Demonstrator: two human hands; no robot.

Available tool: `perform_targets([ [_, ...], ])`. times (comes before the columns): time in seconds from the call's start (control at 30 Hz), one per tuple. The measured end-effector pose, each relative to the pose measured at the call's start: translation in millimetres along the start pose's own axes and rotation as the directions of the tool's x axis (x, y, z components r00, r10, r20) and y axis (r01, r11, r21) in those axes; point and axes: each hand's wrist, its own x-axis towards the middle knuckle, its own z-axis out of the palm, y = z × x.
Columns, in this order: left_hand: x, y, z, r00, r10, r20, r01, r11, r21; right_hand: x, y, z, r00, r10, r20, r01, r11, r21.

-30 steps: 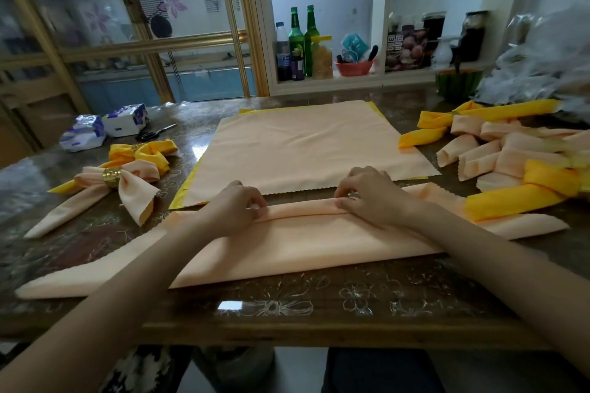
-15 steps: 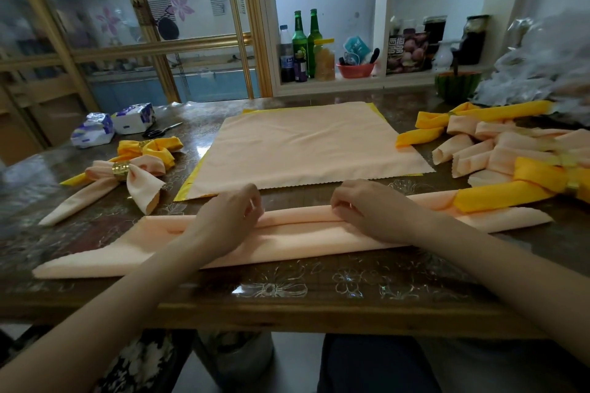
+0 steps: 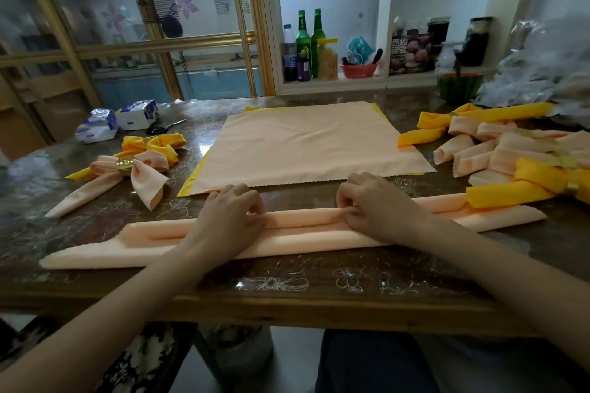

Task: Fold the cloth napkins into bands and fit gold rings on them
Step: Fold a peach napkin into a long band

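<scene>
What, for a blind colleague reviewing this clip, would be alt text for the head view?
A person's left hand and right hand pinch the upper fold of a long peach cloth napkin band at the near edge of a dark glossy table. Behind lies a flat peach napkin on a yellow napkin, with gold-ringed napkin bows on both sides.

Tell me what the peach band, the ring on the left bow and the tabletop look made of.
The peach band: woven cloth, matte, creasing softly into a rolled fold. The ring: likely metal, perhaps gold-coloured plastic; it glints. The tabletop: seemingly glass or glossy film over wood, given reflections and etched flowers.
</scene>
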Motion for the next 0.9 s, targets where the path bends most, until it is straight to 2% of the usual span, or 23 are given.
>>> perform_targets([
  [0.1,-14.9,1.3,-1.8,0.994,0.102,0.036,-0.103,0.994,0.034,-8.4,0.1,-2.1,0.994,-0.086,0.061,0.088,0.996,-0.032],
  [0.17,-14.0,1.1,-2.8,0.995,0.075,0.072,-0.073,0.997,-0.033,-11.0,2.5,-5.5,0.990,-0.072,0.119,0.072,0.997,0.001],
  [0.27,-3.4,0.2,-5.0,0.987,-0.027,0.161,0.050,0.989,-0.139,-9.8,5.5,-8.0,0.989,-0.011,0.150,-0.004,0.995,0.098],
  [0.37,2.9,0.4,-7.1,0.967,-0.049,0.249,0.112,0.963,-0.246,-7.0,6.6,-9.5,0.977,0.100,0.187,-0.140,0.968,0.211],
  [0.47,0.9,3.3,-7.1,0.969,-0.058,0.239,0.132,0.943,-0.307,-6.0,6.6,-10.7,0.966,0.165,0.200,-0.216,0.938,0.270],
  [0.57,-9.8,9.7,-3.7,0.994,-0.030,0.109,0.052,0.978,-0.203,-11.2,1.1,-7.9,0.983,0.122,0.134,-0.144,0.975,0.168],
  [0.63,-21.7,14.6,2.7,0.998,0.044,-0.038,-0.048,0.994,-0.103,-18.4,-4.0,-4.8,0.997,0.050,0.066,-0.055,0.996,0.065],
  [0.7,-31.4,17.2,9.9,0.984,0.119,-0.130,-0.128,0.990,-0.061,-25.3,-8.3,-2.8,1.000,-0.017,0.024,0.016,0.999,0.044],
  [0.8,-37.6,21.1,9.7,0.979,0.175,-0.109,-0.180,0.983,-0.036,-33.0,-12.2,-3.4,0.994,-0.065,0.085,0.057,0.994,0.095],
  [0.9,-37.5,28.2,5.8,0.969,0.248,-0.005,-0.243,0.955,0.167,-41.5,-12.8,-6.2,0.980,-0.090,0.176,0.073,0.993,0.097],
])
